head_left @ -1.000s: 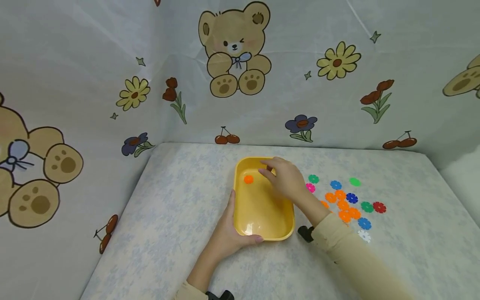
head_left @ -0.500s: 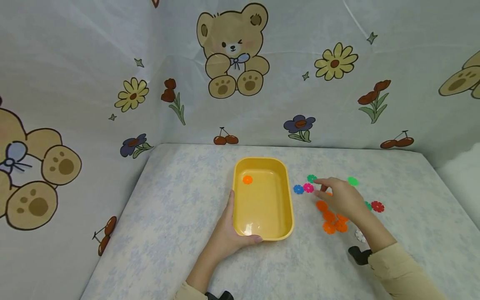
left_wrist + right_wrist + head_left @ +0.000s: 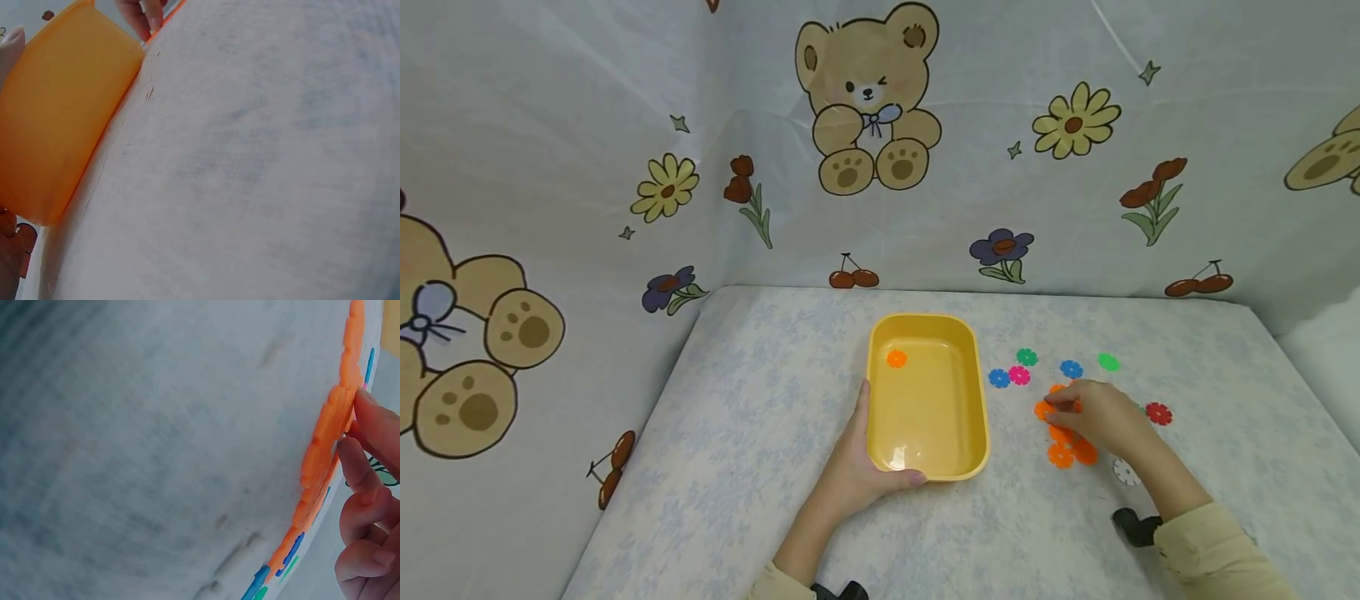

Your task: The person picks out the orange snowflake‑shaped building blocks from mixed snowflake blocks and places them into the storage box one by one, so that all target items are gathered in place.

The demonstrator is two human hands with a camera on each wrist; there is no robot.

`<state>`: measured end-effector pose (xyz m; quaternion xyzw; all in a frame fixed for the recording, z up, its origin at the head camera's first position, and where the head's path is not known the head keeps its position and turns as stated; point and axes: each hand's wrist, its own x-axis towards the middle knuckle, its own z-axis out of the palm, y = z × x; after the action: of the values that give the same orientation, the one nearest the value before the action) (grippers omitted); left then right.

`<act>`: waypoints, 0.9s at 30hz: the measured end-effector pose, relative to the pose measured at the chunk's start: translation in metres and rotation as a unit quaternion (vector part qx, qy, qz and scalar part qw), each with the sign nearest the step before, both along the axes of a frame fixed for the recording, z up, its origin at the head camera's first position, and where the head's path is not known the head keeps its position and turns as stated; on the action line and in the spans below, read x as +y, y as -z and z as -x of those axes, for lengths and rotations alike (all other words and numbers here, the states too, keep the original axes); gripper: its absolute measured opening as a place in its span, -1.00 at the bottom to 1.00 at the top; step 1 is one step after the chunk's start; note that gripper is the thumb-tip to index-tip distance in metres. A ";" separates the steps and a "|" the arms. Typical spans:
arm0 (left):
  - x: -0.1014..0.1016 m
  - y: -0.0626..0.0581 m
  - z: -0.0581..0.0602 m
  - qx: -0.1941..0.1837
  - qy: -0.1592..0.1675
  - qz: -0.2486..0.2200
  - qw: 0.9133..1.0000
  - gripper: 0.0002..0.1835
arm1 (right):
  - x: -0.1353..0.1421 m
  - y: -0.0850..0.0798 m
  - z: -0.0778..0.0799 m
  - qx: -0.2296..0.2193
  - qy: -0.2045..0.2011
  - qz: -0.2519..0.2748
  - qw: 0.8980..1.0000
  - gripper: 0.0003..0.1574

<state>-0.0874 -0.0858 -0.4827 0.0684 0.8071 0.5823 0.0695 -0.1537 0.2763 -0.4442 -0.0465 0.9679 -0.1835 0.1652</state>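
Note:
My left hand (image 3: 865, 467) grips the near left corner of a yellow plastic tray (image 3: 927, 472), thumb over the front rim and fingers along the side. One orange notched building disc (image 3: 897, 358) lies inside it, toward the far left. Right of the tray, my right hand (image 3: 1101, 417) is down at a cluster of orange notched discs (image 3: 1061, 455). In the right wrist view, its thumb and forefinger tips meet the orange discs (image 3: 325, 444), a little apart from each other; I cannot tell whether one is pinched. The remaining fingers are curled. The hand covers part of the cluster.
Loose discs lie around the cluster: blue (image 3: 999, 378), pink (image 3: 1019, 375), green (image 3: 1027, 357), light green (image 3: 1108, 362), another blue disc (image 3: 1071, 368), red (image 3: 1159, 413) and white (image 3: 1126, 472). A bear-printed cloth (image 3: 917, 233) hangs behind the pale table (image 3: 760, 400).
My right hand has left the tray and moved right to the orange discs, lowering onto them. A blue disc now shows beside the pink one. The left hand and tray have stayed put.

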 end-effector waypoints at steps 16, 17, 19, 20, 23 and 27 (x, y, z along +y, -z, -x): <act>-0.001 0.001 0.001 0.005 0.001 -0.004 1.000 0.53 | 0.002 0.007 0.002 -0.001 0.001 0.064 0.998 -0.62; -0.001 0.002 0.000 0.005 0.001 -0.004 1.000 0.53 | 0.002 0.007 0.002 0.000 0.001 0.065 0.998 -0.61; -0.001 0.001 0.001 0.005 0.002 -0.004 1.000 0.52 | 0.003 0.005 0.002 -0.001 0.001 0.074 0.997 -0.57; -0.001 0.001 0.001 0.006 0.002 -0.002 1.000 0.52 | 0.003 0.004 0.002 -0.003 0.003 0.081 0.997 -0.55; -0.001 0.001 0.000 0.006 0.003 -0.001 1.000 0.52 | 0.002 0.000 0.003 -0.006 0.009 0.110 0.994 -0.48; -0.001 0.001 0.001 0.008 0.003 -0.003 1.000 0.52 | -0.004 -0.007 0.004 0.011 0.022 0.157 0.987 -0.41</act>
<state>-0.0883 -0.0863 -0.4840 0.0756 0.8058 0.5837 0.0651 -0.1575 0.2723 -0.4376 -0.0528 0.9297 -0.3359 0.1414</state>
